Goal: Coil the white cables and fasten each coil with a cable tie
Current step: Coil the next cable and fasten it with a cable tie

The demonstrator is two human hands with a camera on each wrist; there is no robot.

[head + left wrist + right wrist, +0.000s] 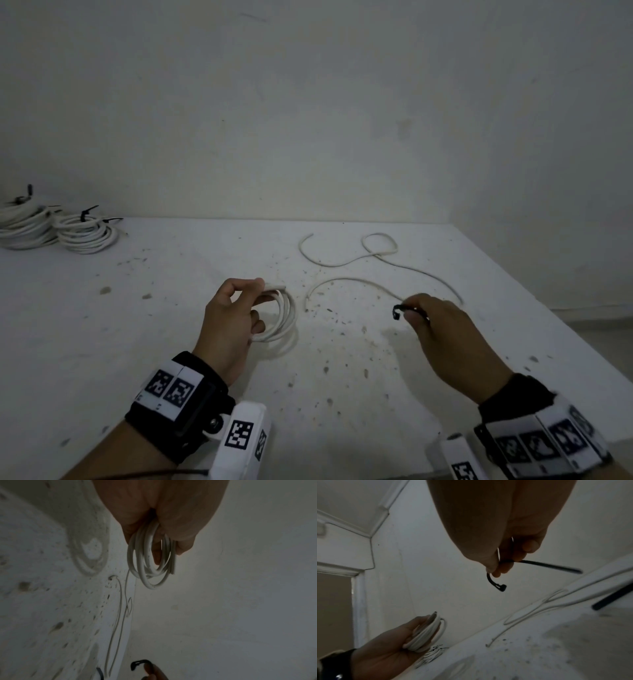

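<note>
Over speckled table (pixel 171 325), left hand (pixel 229 322) gripping coil (pixel 282 317), right hand (pixel 442 329) pinching cable tie (pixel 399 311)

Left hand (pixel 228 320) grips white coil (pixel 281 320) (right hand (pixel 445 337) pinches black tie (pixel 399 311))

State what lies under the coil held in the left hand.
Under the coil in the left hand lies bare speckled table bearing its shadow; the patch beneath the hand is hidden.

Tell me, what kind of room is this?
Probably a bare workroom or spare room: a plain wall, a stained white table, tied coils stacked aside, a doorway.
</note>
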